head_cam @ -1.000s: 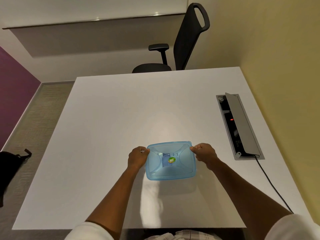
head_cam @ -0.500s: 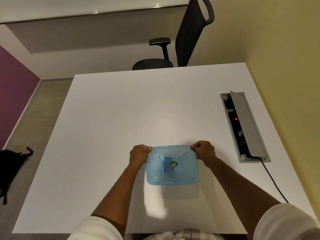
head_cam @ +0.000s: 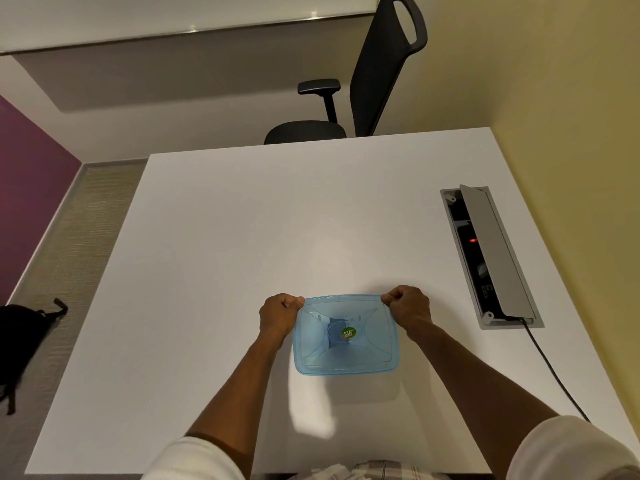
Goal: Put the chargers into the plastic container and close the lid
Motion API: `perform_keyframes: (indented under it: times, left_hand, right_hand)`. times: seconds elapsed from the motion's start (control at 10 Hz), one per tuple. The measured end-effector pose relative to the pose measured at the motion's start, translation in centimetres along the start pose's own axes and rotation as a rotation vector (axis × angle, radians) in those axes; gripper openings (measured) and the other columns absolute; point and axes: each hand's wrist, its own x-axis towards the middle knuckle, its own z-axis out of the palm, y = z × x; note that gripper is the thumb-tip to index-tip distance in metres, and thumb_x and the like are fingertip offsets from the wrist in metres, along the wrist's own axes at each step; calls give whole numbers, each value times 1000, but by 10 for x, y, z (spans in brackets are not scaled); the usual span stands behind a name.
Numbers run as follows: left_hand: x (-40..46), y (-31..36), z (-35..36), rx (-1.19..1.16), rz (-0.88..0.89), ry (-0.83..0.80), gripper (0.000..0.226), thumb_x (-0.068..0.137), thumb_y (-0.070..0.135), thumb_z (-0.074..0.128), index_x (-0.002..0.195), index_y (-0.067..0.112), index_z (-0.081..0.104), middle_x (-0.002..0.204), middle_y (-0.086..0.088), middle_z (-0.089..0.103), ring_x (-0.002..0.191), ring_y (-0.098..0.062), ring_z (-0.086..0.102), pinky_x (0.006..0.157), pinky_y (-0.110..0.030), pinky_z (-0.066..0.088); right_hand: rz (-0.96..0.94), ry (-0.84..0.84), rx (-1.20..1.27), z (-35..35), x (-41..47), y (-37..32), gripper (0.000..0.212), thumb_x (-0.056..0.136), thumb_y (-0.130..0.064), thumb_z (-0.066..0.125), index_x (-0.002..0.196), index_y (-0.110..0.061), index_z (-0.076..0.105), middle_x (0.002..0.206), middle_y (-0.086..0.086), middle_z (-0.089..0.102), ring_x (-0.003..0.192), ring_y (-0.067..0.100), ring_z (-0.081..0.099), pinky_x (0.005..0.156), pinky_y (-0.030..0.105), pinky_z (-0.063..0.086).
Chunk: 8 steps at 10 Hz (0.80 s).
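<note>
A translucent blue plastic container with its lid on sits on the white table near the front edge. A round green sticker marks the lid's middle. My left hand pinches the lid's far left corner. My right hand pinches the far right corner. Faint pale shapes show through the lid near its far edge; I cannot make out chargers.
A grey power socket box with its flap up is set into the table at the right; a black cable runs from it toward me. A black office chair stands beyond the far edge. A black bag lies on the floor at left.
The container's far edge, raised a second ago, has come down flat on the table. Both hands keep their grip on the far corners.
</note>
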Motion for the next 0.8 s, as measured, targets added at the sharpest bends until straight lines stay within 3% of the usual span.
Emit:
perform_keyframes:
  times: [0.1,0.2,0.3,0.5,0.7,0.8]
  left_hand:
    - [-17,-1,8,-8,73,121,15,92,22,61,85,14,71,93,-4,72,92,-24,65,75,-27,44]
    - [-31,-4,18,76,218,187,22,96,22,55,107,9,69,115,-9,70,112,-30,62,90,-32,46]
    - [-50,-15,29,314,411,145,55,100,34,47,149,12,39,159,-2,33,151,-21,25,124,-33,20]
    - [-64,-47,34,596,591,-19,71,101,49,29,157,22,-7,164,9,-14,152,-8,-15,124,-26,-10]
    - [-71,-41,26,644,633,34,72,101,48,29,157,18,-4,165,4,-11,154,-13,-12,125,-28,-8]
    - [-69,-32,20,685,658,63,71,102,47,30,157,15,-1,164,3,-13,154,-15,-11,125,-29,-8]
  right_hand:
    - [-84,26,-3,3,-11,5,20,87,-24,68,96,-7,66,96,12,71,93,28,64,79,34,49]
    - [-215,96,-102,9,-26,12,40,89,-27,65,122,-5,56,119,15,64,110,30,59,90,36,46]
    - [-489,126,-374,21,-49,28,68,91,-33,60,146,-5,33,151,15,39,138,31,38,114,41,32]
    - [-652,55,-581,30,-71,44,81,90,-40,59,152,-5,20,160,15,22,147,32,21,120,45,20]
    - [-704,161,-648,21,-80,36,81,86,-41,64,147,1,32,154,21,34,140,37,37,115,47,32]
    - [-664,129,-655,15,-82,29,80,93,-47,50,153,-6,17,162,14,17,148,31,20,121,42,16]
